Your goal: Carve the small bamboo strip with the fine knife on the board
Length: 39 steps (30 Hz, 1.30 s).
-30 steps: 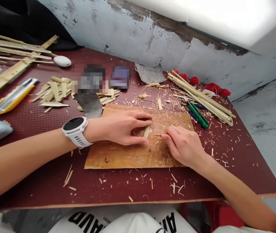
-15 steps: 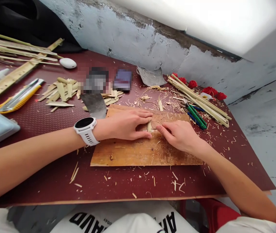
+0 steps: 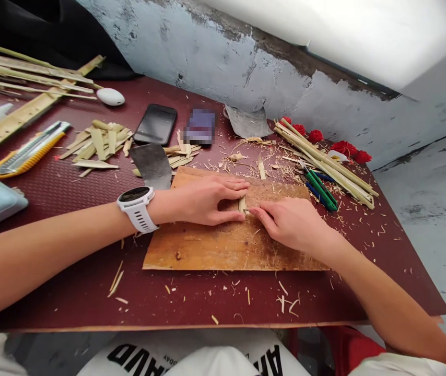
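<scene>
My left hand (image 3: 203, 200), with a white watch (image 3: 136, 207) on the wrist, pinches a short pale bamboo strip (image 3: 242, 203) upright on a brown wooden board (image 3: 191, 250). My right hand (image 3: 291, 223) is curled closed just right of the strip, its fingertips against it. It grips a thin pointed tool that is almost wholly hidden in the fingers. Shavings lie scattered over the board around both hands.
On the dark red table (image 3: 66, 292) lie a yellow utility knife (image 3: 23, 152), cut bamboo pieces (image 3: 95, 143), a black phone (image 3: 155, 124), a grey blade (image 3: 151, 164), green and blue cutters (image 3: 319, 189), long bamboo sticks (image 3: 325, 159), red flowers (image 3: 344, 147) and a white object (image 3: 110, 96).
My right hand has moved left from the board's middle up to the strip, and its thin tool tip no longer shows. My left hand keeps its pinch. The camera has shifted slightly.
</scene>
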Available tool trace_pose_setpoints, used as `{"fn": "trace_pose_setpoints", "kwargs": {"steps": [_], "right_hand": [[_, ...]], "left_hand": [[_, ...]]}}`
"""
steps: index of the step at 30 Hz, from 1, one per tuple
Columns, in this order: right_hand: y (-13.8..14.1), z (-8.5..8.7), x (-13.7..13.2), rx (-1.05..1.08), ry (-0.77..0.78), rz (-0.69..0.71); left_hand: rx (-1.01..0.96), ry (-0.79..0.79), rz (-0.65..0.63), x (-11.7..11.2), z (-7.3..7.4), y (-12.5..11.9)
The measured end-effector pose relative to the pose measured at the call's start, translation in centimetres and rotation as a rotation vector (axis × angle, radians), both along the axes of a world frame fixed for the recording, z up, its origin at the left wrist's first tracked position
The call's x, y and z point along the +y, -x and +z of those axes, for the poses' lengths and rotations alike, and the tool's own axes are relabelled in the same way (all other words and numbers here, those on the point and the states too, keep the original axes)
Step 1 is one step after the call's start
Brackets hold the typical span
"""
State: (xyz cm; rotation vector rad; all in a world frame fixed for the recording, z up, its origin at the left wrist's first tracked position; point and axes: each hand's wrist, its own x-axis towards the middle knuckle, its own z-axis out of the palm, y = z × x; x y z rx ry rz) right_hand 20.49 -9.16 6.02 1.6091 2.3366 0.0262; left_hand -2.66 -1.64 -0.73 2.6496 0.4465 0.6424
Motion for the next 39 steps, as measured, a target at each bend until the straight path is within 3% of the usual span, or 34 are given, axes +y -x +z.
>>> {"fn": "trace_pose_setpoints", "kwargs": {"steps": [8,20,30,39], "right_hand": [[0.6,1.2,0.9,-0.058,0.069,0.044],[-0.4,-0.9,-0.6,-0.137,-0.077,0.080],[-0.8,-1.1,-0.5,-0.018,-0.108,0.060],[-0.8,-1.2,-0.4,-0.047,-0.119,0.079]], "left_hand": [[0.035,0.030,0.018,-0.2,0.2,0.1],[0.009,0.059,0.019,-0.2,0.1,0.1],[-0.027,0.047,-0.002,0.0,-0.1,0.0],[0.006,0.019,0.006,0.0,-0.1,0.1]]}}
